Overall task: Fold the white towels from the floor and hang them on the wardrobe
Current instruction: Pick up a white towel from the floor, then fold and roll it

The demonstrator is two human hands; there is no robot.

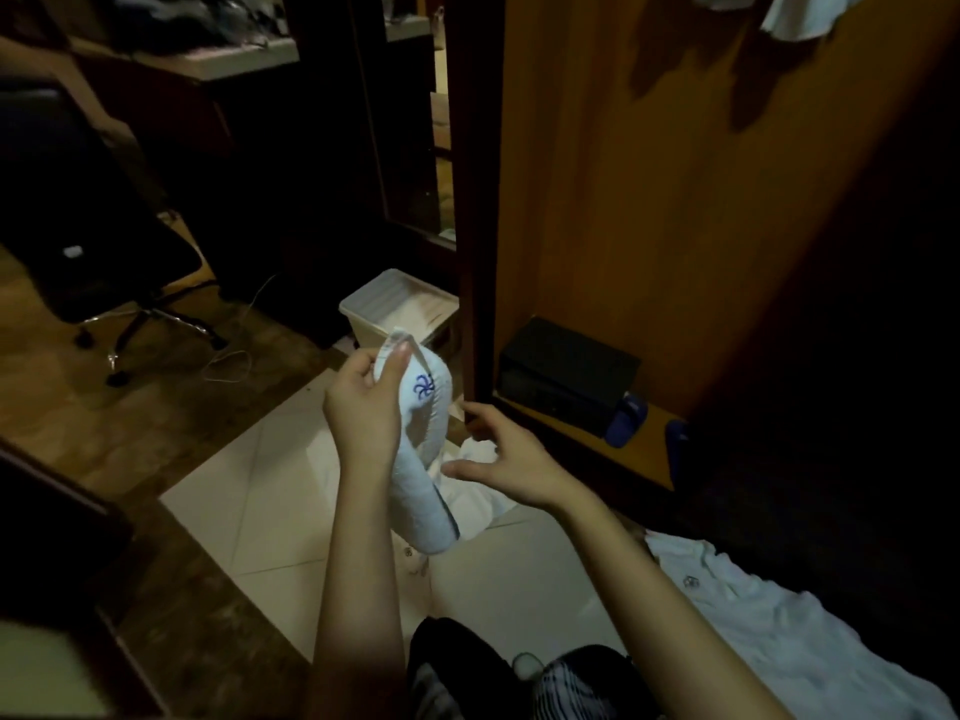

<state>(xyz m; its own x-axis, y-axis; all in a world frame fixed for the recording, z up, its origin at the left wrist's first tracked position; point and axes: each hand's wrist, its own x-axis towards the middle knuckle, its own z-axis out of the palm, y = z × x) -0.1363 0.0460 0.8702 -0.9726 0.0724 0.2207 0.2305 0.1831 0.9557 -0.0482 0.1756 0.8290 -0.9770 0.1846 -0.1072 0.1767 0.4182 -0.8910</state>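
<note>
The left hand [363,402] is raised in the middle of the head view, fingers and thumb curled round the top of a narrow, folded white terry towel with a small blue embroidered motif [423,449]; gripped at that upper end, the towel hangs down in a long doubled strip, probably so its layers fall straight and stay aligned. The right hand [498,454] hovers just beside the strip with fingers spread and loosely bent, holding nothing, apparently ready to take or smooth the hanging part. Below both hands, a rumpled heap of white towels [478,491] lies on the pale tiled floor [260,511], with more white cloth [769,615] spread at lower right, so folding work seems to remain. The open orange-brown wooden wardrobe [649,200] stands right behind, near enough to reach; a piece of white cloth [800,15] already hangs at its top edge. A translucent plastic bin [400,309] sits beside the wardrobe.
</note>
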